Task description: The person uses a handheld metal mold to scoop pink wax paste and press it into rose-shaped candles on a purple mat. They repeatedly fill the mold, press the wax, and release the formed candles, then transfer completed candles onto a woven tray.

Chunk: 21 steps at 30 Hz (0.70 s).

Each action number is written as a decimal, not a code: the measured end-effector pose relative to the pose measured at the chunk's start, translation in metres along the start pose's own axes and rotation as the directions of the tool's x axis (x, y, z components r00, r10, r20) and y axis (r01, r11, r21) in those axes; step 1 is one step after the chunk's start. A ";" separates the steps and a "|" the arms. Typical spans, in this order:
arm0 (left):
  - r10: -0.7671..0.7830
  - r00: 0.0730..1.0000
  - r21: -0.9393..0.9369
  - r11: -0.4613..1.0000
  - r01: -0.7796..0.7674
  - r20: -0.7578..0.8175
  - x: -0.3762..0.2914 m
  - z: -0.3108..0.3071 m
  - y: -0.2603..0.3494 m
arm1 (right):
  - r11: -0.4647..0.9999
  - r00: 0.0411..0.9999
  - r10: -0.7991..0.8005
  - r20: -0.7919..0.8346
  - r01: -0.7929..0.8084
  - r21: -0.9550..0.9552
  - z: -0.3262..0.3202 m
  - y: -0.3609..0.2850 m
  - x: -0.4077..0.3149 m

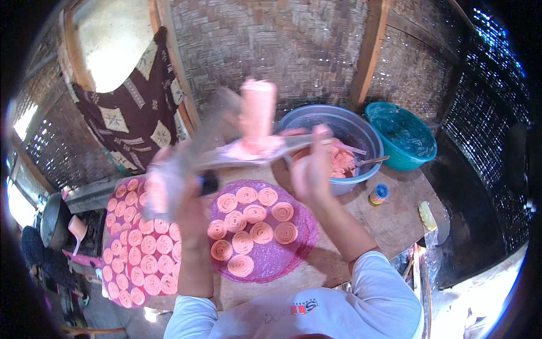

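Both hands are raised over the table around a hand press (296, 142), blurred by motion. A cylinder of pink dough (257, 112) stands upright on its middle, with more dough smeared around its base. My right hand (311, 171) grips the right end of the press, thumb on top. My left hand (188, 199) is closed around a grey-brown bar (207, 123) and a pale, dough-streaked part; how these join the press is too blurred to tell. Below, a round purple mat (279, 262) carries several coiled pink dough spirals (261, 232).
More mats with spirals (149, 263) lie at the left. A grey-blue basin (360, 180) holds pink dough (341, 161) and utensils. Beyond it stands a green basin (400, 135). A small blue-lidded jar (379, 194) is on the wooden table (338, 229). Firewood (417, 271) burns below right.
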<state>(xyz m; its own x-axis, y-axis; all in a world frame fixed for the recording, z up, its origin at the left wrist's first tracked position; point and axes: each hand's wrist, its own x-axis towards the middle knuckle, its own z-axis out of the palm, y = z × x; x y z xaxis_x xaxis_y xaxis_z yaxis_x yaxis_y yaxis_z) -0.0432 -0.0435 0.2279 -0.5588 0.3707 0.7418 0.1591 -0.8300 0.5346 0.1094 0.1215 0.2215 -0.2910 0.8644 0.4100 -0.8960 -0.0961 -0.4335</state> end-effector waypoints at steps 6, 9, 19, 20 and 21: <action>0.142 0.988 -0.013 0.990 -0.143 -0.059 0.051 -0.060 0.050 | -0.527 0.885 0.432 0.173 0.403 -0.748 -0.115 -0.066 0.080; 0.105 0.974 0.724 0.685 0.074 -0.199 0.046 -0.081 0.041 | -0.957 0.898 0.286 -0.334 0.288 -0.045 -0.180 -0.102 0.101; -0.065 0.994 0.963 0.261 -0.071 0.091 0.021 -0.110 0.007 | -0.916 0.742 0.400 -0.537 0.324 -0.235 -0.179 -0.130 0.120; -0.056 0.979 0.962 0.205 -0.181 0.196 0.020 -0.106 0.001 | -0.913 0.690 0.409 -0.597 0.302 -0.276 -0.183 -0.129 0.120; -0.095 0.980 0.964 0.220 -0.148 0.172 0.019 -0.100 -0.001 | -0.892 0.637 0.450 -0.625 0.294 -0.343 -0.187 -0.125 0.119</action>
<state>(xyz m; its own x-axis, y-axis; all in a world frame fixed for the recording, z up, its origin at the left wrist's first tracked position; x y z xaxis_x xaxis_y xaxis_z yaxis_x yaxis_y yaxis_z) -0.1354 -0.0768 0.2013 -0.4227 0.5138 0.7466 0.9026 0.1642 0.3980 0.2494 0.3284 0.1742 -0.3793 0.8162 -0.4358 0.8290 0.5090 0.2316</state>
